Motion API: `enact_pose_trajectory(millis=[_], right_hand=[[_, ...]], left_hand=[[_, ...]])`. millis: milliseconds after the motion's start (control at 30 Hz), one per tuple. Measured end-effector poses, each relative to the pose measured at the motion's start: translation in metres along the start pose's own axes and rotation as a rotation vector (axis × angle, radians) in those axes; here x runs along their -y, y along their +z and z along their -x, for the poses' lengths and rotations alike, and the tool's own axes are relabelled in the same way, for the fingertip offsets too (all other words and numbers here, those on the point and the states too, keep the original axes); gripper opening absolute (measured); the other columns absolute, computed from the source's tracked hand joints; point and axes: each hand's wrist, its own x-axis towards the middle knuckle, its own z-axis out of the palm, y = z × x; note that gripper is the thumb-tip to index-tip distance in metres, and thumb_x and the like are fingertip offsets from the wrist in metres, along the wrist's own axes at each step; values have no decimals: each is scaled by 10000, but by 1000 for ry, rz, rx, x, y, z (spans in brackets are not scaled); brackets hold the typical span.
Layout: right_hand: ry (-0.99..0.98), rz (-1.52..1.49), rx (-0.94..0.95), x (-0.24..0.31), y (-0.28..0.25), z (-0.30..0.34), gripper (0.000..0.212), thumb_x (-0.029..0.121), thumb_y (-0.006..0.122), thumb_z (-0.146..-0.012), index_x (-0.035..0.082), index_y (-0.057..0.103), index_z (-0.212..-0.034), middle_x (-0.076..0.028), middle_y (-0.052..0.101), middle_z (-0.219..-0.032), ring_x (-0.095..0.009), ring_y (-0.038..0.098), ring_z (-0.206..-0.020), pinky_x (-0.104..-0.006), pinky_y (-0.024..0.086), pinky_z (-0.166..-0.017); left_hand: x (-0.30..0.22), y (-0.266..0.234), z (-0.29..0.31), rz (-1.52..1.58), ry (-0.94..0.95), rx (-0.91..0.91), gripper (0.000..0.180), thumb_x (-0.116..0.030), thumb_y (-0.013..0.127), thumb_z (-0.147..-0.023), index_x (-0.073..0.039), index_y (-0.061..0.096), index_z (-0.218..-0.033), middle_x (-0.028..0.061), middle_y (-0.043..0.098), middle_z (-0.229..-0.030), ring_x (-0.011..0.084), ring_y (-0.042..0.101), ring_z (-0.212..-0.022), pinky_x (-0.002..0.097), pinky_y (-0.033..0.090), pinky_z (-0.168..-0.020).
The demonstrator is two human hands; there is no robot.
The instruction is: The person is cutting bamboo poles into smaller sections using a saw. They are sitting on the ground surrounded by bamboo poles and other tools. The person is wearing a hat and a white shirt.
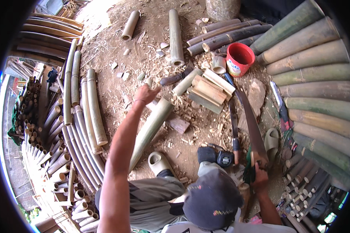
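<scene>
My left hand (145, 94) reaches out over the dirt floor, its fingers closed around a short pale bamboo piece (148, 82) that sticks out past them. Below that hand a thick green bamboo pole (151, 130) lies at a slant, its far end by a wooden block (178, 123). At the right, my right hand (259, 178) grips the wooden handle of a handsaw (252, 126), whose long blade points away from me. A long dark-bladed knife (233, 120) lies just left of the saw. Split bamboo pieces (210, 90) are piled beyond it.
A red bucket (240, 58) stands past the split pieces. Thick bamboo poles (311, 64) line the right side; more poles (93, 112) lie left. A tape measure (225, 158), sandals (158, 163) and a dark cap (213, 200) are near. Shavings litter the ground.
</scene>
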Motion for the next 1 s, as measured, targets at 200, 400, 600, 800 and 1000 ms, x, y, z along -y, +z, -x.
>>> enact_pose_trajectory(millis=[200, 400, 600, 800, 1000], right_hand=[[131, -69, 350, 40, 30, 9, 1061, 95, 781, -597, -44, 287, -1527, -155, 577, -995, -358, 574, -913, -483, 432, -892], [159, -57, 654, 54, 39, -35, 936, 124, 802, -674, -34, 373, -1491, -114, 633, -873, -331, 652, -808, -461, 524, -771], [430, -882, 338, 84, -27, -217, 691, 226, 729, -892, -53, 426, -1448, -189, 703, -1039, -243, 705, -911, -403, 573, -803], [557, -1917, 604, 142, 17, -457, 882, 574, 666, -910, 4, 342, -1500, -179, 661, -1184, -262, 666, -1010, -427, 537, -861], [277, -1320, 655, 206, 44, -466, 816, 437, 823, -766, -10, 509, -1373, -145, 672, -1111, -229, 653, -998, -384, 529, -900]], left_hand=[[-84, 68, -115, 115, 30, -46, 1023, -780, 622, -806, 163, 473, -1173, 350, 623, -1120, 395, 666, -1034, 422, 568, -852], [-91, 81, -184, 154, -8, -192, 923, -630, 736, -763, 121, 456, -1221, 337, 617, -1150, 433, 633, -1080, 449, 532, -925], [-101, 31, -133, 1132, -4, 574, 642, -369, 624, -899, 62, 511, -1362, 198, 638, -1268, 275, 653, -1152, 398, 590, -915], [-69, 15, 66, 1274, -144, 1019, 671, -428, 601, -944, 6, 429, -1427, 194, 599, -1331, 327, 594, -1237, 451, 525, -1022], [37, -14, 181, 56, 426, 393, 894, -503, 750, -821, 39, 400, -1441, 257, 510, -1357, 406, 508, -1260, 432, 429, -1085]])
